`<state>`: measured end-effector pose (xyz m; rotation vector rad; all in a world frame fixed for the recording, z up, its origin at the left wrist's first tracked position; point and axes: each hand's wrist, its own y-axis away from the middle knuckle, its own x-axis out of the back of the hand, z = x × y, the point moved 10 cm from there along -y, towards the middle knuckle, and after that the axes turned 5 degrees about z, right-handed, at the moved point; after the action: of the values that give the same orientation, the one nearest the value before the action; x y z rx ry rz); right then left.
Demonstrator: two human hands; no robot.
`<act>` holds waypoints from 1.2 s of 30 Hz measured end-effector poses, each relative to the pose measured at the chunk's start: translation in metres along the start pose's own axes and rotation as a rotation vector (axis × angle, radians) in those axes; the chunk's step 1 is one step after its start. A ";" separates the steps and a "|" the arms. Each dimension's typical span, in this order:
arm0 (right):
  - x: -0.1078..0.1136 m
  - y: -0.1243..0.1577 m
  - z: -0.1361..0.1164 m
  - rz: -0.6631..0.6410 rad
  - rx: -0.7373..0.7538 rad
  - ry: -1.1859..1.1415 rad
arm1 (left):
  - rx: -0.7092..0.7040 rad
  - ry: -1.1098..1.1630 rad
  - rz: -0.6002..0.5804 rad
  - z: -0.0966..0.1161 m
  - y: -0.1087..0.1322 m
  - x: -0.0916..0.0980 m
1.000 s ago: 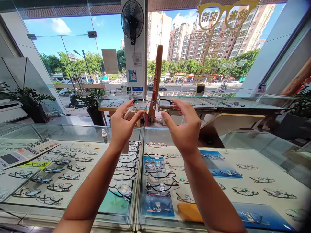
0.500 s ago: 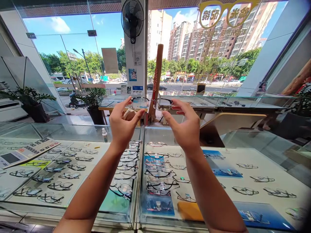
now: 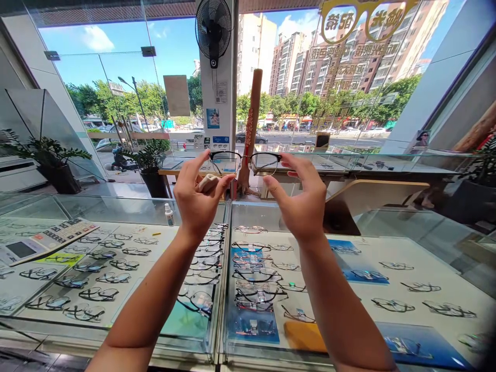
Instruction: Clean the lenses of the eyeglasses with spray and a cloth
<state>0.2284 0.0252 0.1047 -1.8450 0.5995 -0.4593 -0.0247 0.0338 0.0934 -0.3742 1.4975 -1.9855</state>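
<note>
head view: glasses (image 3: 245,161) are held up in the air above the glass counter (image 3: 228,214), w/ the shop window behind. the left hand (image 3: 197,199) is half curled, thumb & forefinger pinched on the frame's left end, w/ a beige cloth (image 3: 208,182) tucked in the palm. the right hand (image 3: 304,199) is pinched likewise on the right end. judged: lenses are best left untouched by fingertips, the frame held level, pressure light & even at both ends.
</note>
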 end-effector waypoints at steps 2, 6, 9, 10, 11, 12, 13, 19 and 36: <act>0.003 0.001 -0.007 0.027 0.051 0.037 | 0.036 0.047 -0.011 -0.005 0.001 -0.002; 0.005 0.005 -0.016 0.056 0.105 0.123 | 0.100 0.101 -0.033 -0.010 0.001 -0.008; 0.005 0.008 -0.020 0.063 0.130 0.119 | 0.139 0.118 -0.048 -0.011 0.000 -0.011; 0.005 0.008 -0.021 0.063 0.135 0.110 | 0.142 0.122 -0.049 -0.012 0.001 -0.012; 0.005 0.008 -0.021 0.062 0.135 0.106 | 0.141 0.129 -0.049 -0.012 0.001 -0.012; 0.005 0.009 -0.021 0.060 0.132 0.108 | 0.134 0.137 -0.048 -0.012 0.001 -0.013; 0.004 0.009 -0.021 0.058 0.127 0.114 | 0.125 0.143 -0.045 -0.012 0.001 -0.013; 0.004 0.010 -0.023 0.051 0.113 0.124 | 0.087 0.127 -0.037 -0.010 0.003 -0.014; -0.004 0.007 -0.007 0.059 0.092 -0.070 | -0.185 0.069 0.129 0.011 0.010 0.003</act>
<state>0.2195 0.0202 0.1002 -1.7446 0.5742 -0.3754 -0.0179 0.0213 0.0875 -0.2805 1.7109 -1.7813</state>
